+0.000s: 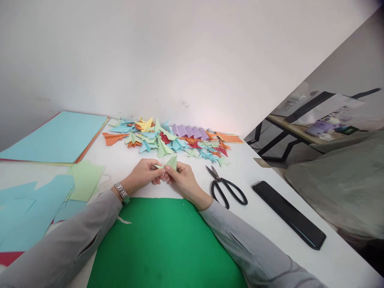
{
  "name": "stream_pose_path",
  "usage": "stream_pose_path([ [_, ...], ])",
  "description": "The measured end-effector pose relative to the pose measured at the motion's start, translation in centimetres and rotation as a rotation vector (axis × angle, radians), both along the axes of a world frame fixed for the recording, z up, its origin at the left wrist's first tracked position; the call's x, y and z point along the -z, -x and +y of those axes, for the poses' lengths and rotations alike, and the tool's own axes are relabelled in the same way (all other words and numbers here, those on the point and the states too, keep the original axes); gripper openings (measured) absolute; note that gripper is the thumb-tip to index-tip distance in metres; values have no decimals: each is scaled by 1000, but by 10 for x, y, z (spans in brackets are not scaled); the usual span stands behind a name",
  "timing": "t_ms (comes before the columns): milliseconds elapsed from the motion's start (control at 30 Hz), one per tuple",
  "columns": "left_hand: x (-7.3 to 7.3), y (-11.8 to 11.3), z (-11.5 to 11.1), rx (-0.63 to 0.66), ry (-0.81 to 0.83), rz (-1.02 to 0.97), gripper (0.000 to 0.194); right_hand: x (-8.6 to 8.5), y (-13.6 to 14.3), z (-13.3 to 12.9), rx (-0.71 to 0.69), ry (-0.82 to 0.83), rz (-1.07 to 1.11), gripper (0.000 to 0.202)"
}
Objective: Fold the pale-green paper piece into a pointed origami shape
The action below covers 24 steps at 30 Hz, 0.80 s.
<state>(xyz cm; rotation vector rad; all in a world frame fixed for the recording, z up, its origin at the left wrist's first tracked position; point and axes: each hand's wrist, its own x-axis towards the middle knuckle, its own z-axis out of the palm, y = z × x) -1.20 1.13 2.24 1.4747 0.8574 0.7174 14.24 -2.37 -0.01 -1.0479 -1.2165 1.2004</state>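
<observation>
Fingers point(173, 172) on paper point(172, 161), blurry bag lettering point(335, 114)

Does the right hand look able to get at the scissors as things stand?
Probably yes: the scissors lie on the table just right of the right hand, with nothing covering them. Its grip is on the folded green paper, though, so it would likely have to let go first.

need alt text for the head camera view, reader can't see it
Left hand and right hand hold a folded pale green paper near a green sheet. Colourful folded papers lie beyond; scissors lie to the right.
</observation>
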Motion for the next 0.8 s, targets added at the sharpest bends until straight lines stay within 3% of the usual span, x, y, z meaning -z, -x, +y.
stream_pose_path([
  [800,1,2,2,-53,185,-213,41,3,-1,3,49,10,70,36],
])
